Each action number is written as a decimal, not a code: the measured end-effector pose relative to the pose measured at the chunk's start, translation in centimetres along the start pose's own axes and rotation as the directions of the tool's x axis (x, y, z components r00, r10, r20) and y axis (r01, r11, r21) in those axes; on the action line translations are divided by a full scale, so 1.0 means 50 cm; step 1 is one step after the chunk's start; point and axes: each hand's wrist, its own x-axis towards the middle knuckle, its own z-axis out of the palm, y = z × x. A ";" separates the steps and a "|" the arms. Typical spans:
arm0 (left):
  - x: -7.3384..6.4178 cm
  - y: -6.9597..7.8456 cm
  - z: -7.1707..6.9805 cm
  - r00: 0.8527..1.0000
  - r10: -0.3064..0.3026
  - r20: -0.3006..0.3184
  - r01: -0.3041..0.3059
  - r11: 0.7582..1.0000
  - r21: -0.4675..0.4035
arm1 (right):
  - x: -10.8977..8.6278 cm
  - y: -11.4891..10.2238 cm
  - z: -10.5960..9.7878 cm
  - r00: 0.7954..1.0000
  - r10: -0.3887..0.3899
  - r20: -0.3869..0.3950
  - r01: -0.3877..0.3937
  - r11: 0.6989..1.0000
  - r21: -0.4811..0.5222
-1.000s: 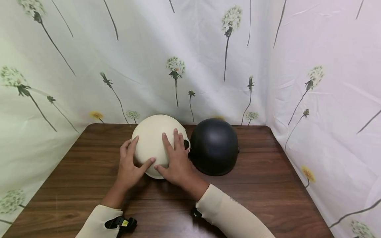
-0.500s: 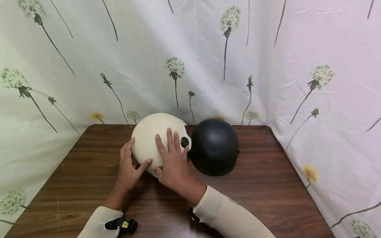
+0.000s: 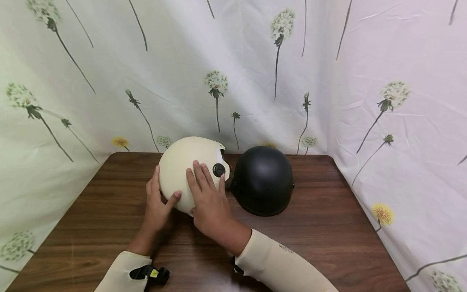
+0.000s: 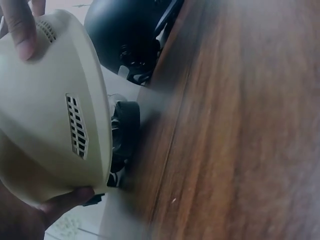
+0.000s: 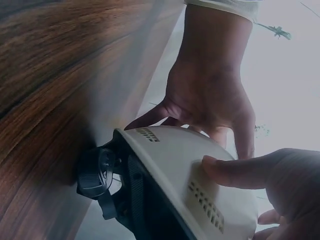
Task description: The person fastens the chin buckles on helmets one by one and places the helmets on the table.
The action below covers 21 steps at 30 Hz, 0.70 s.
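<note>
A cream helmet point(image 3: 177, 162) with a black round side disc point(image 3: 219, 170) is between both hands at the table's back left. My left hand point(image 3: 157, 207) grips its left side, with fingers along the far edge and thumb on the near face. My right hand point(image 3: 211, 209) rests on its near right side, fingers laid straight over the shell. In the left wrist view, a slotted vent point(image 4: 77, 126) shows on the cream shell, and black strap parts point(image 4: 125, 131) show beneath its rim. The helmet's underside is mostly hidden in the head view.
A matte black helmet point(image 3: 263, 178) sits dome up close to the right of the cream one. Both are near the back edge of the dark wooden table point(image 3: 328, 243). White cloth point(image 3: 251, 81) printed with dandelions hangs behind and along the sides.
The cream helmet has turned counterclockwise as seen from above, bringing its side disc and front opening more into view. My right hand has shifted slightly left with it. The black helmet has stayed put.
</note>
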 end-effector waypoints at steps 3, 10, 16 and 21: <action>0.002 0.004 -0.002 1.000 0.008 -0.006 -0.008 1.000 -0.017 | -0.003 0.000 0.001 0.999 -0.025 -0.027 0.025 1.000 0.000; 0.004 0.007 -0.002 0.997 0.049 -0.052 -0.051 0.998 -0.047 | -0.008 -0.002 -0.007 0.997 -0.065 -0.030 0.065 0.998 0.011; 0.009 0.009 -0.018 0.998 0.036 -0.043 -0.039 0.998 -0.055 | -0.009 -0.004 -0.009 0.992 -0.115 -0.052 0.115 0.993 -0.003; 0.014 0.011 -0.045 0.999 0.042 -0.018 -0.042 0.999 0.011 | -0.011 0.004 -0.008 0.987 -0.141 -0.080 0.140 0.990 -0.013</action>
